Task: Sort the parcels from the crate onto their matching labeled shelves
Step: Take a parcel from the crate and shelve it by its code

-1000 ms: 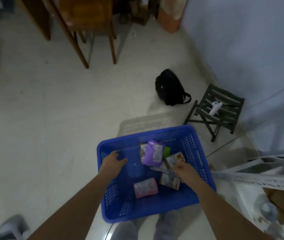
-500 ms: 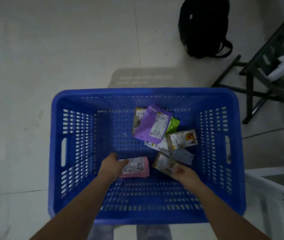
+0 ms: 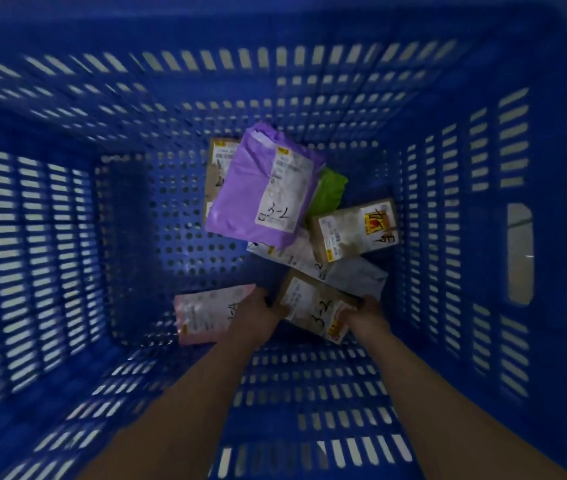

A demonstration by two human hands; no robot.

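The blue slotted crate [image 3: 67,237] fills the view, seen from right above. Both my hands reach to its floor and grip a small brown box marked 3-2 [image 3: 313,306]: my left hand [image 3: 258,315] holds its left end, my right hand [image 3: 367,313] its right end. A pink parcel [image 3: 206,315] lies flat just left of my left hand. Farther back lie a purple bag marked 3-1 [image 3: 261,188], a brown box [image 3: 354,230] with a yellow sticker, a grey-white bag [image 3: 348,271], a green packet [image 3: 330,192] and another brown box [image 3: 218,168] under the purple bag.
The crate's perforated walls rise on all sides, with a handle slot [image 3: 519,252] in the right wall. The left half of the crate floor [image 3: 171,237] holds no parcels.
The view has dropped much closer into the crate. My left hand left the pink parcel and moved right onto the 3-2 box; my right hand now grips its other end.
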